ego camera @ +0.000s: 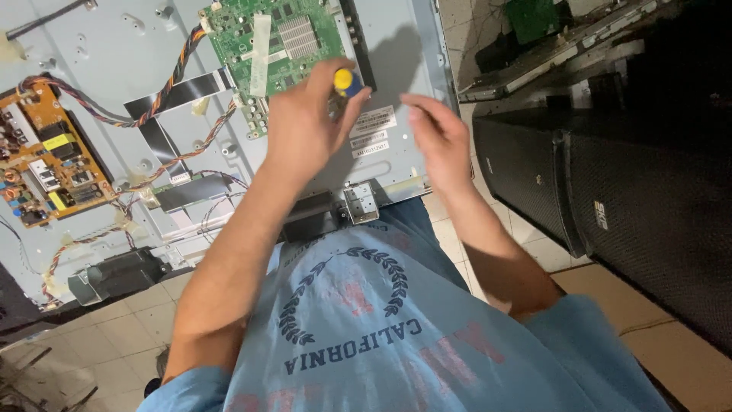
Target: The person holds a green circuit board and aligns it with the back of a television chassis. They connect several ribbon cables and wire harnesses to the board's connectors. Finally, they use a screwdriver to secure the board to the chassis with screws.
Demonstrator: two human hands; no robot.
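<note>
Left hand grips yellow-blue screwdriver at green board, upper centre. Right hand open, empty, blurred. Back panel already exposed; boards, cables still mounted.

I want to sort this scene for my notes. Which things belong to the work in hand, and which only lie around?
In use:
left hand gripping the yellow-and-blue screwdriver
right hand, open beside it
green circuit board
grey metal back panel

Lying about:
orange power board
black speaker cabinet
brown cardboard
</note>
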